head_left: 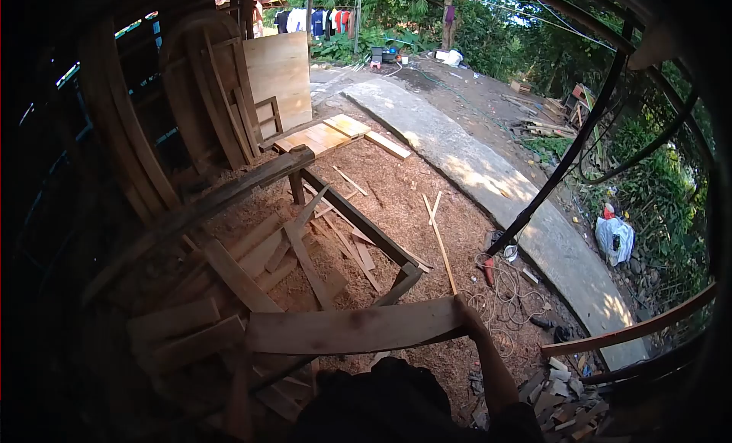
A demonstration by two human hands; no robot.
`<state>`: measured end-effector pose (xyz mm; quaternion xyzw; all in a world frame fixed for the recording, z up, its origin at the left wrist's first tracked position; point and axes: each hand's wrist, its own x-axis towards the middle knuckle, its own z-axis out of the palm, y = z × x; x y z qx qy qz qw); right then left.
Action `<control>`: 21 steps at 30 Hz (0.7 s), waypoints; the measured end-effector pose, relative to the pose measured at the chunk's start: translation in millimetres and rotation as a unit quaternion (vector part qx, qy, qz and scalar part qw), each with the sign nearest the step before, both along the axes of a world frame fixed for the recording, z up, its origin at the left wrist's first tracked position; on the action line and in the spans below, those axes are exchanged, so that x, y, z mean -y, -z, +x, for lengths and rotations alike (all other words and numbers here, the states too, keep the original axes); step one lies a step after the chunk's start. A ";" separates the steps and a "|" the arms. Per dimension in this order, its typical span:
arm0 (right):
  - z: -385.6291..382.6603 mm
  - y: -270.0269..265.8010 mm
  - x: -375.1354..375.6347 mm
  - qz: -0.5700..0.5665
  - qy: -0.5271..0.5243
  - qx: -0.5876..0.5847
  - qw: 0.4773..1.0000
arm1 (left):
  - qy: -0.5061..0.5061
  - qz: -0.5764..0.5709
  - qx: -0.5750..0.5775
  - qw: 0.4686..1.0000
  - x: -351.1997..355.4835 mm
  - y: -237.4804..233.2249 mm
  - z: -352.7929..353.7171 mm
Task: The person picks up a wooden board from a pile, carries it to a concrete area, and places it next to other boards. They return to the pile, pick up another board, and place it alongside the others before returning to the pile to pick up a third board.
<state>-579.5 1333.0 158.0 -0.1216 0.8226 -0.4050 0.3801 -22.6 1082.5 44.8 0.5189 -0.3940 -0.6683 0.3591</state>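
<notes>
A wide wooden board (354, 327) is held level across the front of my body. My right hand (470, 319) grips its right end, fingers wrapped over the edge. At the board's left end, my left hand (241, 348) is closed around it in deep shadow, its fingers hardly visible. Just beyond the board stands a wooden frame of beams (358, 218), with loose planks (305, 260) leaning and lying about it.
Wood shavings (396, 187) cover the ground. A tangled cord (507, 290) lies to the right, near a dark slanting pole (564, 161). Wood offcuts (568, 405) are heaped at lower right. Boards (324, 134) lie ahead beside a concrete path (457, 153); tall planks (217, 100) lean at left.
</notes>
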 end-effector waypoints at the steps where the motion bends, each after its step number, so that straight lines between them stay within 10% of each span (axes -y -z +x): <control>1: -7.0 2.6 -7.2 0.000 -0.006 -0.002 1.000 | 0.020 0.002 0.012 1.000 -6.7 -2.7 -2.8; 21: -81.7 21.3 -382.9 -0.013 0.215 -0.002 0.976 | 0.346 -0.023 0.125 0.929 -142.3 -32.6 -284.5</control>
